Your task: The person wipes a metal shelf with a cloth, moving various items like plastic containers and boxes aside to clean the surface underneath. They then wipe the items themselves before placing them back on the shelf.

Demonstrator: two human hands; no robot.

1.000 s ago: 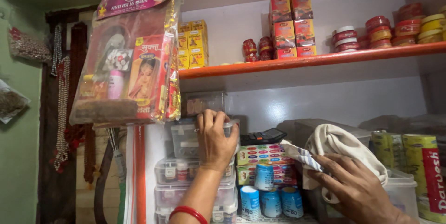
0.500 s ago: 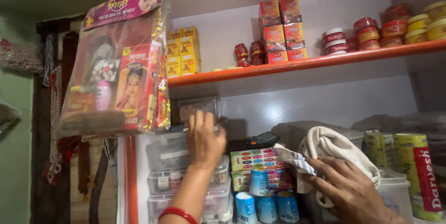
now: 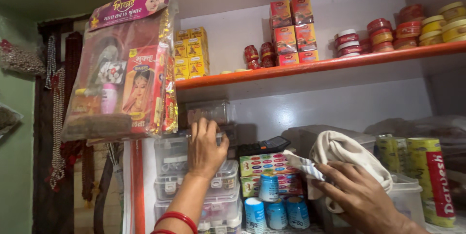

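A small shop alcove with white walls holds an orange-edged shelf stacked with red and yellow cartons and round tins. At left hangs a large clear gift packet under a purple header card, hung high for display. Below, clear plastic boxes stand stacked; the left hand rests on the top one, fingers curled over its lid. The right hand, fingers spread, presses a cream cloth onto a box beside blue-capped tubs.
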